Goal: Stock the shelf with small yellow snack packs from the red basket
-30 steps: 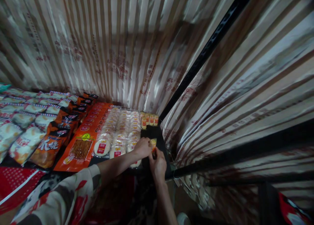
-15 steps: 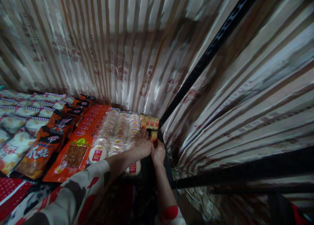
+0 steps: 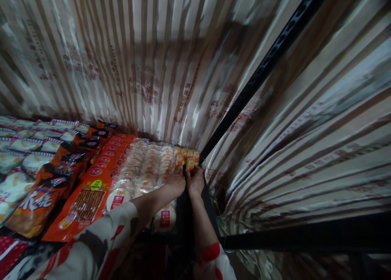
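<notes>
Small yellow-and-red snack packets [image 3: 181, 153] stand bunched at the far right corner of the dark shelf [image 3: 183, 214]. My right hand [image 3: 196, 183] pinches one small yellow packet [image 3: 191, 162] at the front of that bunch. Beside it on the left, my left hand [image 3: 176, 182] reaches forward with its fingers stretched out, their tips at the nearest small packets. The wrist and forearm pass over rows of clear-wrapped round rice crackers [image 3: 146, 170], hiding part of them. One cracker pack with a red label [image 3: 165, 219] lies in front of my left wrist.
Left of the crackers lie long orange packs of stick snacks [image 3: 88, 190], then orange-and-black bags [image 3: 38, 206] and white snack bags [image 3: 33, 164]. A pleated, printed curtain [image 3: 146, 68] hangs behind. A black post [image 3: 259, 72] rises from the corner; a dark bar [image 3: 293, 233] runs right.
My right hand has pushed the small packet forward against the others. My left hand has shifted slightly back and left, beside the bunch. The view has moved a little.
</notes>
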`<state>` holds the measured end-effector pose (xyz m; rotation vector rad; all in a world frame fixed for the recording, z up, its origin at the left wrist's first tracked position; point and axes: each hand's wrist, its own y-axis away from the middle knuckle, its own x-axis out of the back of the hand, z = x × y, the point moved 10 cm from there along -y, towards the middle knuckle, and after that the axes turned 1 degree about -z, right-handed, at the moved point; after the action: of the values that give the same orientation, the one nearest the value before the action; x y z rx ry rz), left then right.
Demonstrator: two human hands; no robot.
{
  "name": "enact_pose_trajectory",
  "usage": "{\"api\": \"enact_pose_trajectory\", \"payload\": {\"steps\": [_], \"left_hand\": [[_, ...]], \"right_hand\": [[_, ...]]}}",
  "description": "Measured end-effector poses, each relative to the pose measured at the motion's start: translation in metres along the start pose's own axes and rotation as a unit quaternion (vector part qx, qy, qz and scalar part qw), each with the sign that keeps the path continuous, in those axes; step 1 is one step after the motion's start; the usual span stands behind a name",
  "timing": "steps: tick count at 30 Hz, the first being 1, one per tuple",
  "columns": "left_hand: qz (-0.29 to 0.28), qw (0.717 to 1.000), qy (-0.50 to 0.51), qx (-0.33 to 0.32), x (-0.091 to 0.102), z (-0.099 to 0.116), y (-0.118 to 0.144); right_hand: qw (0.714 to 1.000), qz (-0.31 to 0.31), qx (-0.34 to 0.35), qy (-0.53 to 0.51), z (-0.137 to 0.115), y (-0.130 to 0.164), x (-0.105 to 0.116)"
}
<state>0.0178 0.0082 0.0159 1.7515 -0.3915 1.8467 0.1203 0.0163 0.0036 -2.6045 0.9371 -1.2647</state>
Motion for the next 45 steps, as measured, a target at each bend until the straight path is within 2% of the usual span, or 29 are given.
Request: {"api": "enact_pose_trajectory", "payload": {"steps": [6, 14, 18, 34, 40, 45], "left_hand": [[0.026, 0.999, 0.022, -0.011, -0.001, -0.002, -0.004], [0.032, 0.999, 0.006, -0.024, 0.001, -0.004, -0.006], [0.052, 0.998, 0.019, -0.032, 0.005, -0.004, -0.005], [0.047, 0.998, 0.012, -0.027, 0.005, -0.005, -0.004], [0.027, 0.999, -0.013, -0.017, 0.005, -0.003, -0.005], [0.046, 0.998, 0.006, -0.029, 0.012, 0.000, -0.003]], "right_hand": [[1.000, 0.005, -0.003, -0.003, 0.001, -0.008, -0.008], [0.998, 0.021, 0.049, -0.023, -0.004, -0.009, -0.015], [0.997, 0.025, 0.057, -0.048, -0.003, -0.008, -0.015], [0.996, -0.018, 0.072, -0.057, -0.010, -0.006, -0.023], [0.994, -0.018, 0.075, -0.076, -0.007, -0.007, -0.025], [0.993, -0.022, 0.063, -0.100, -0.005, -0.005, -0.026]]}}
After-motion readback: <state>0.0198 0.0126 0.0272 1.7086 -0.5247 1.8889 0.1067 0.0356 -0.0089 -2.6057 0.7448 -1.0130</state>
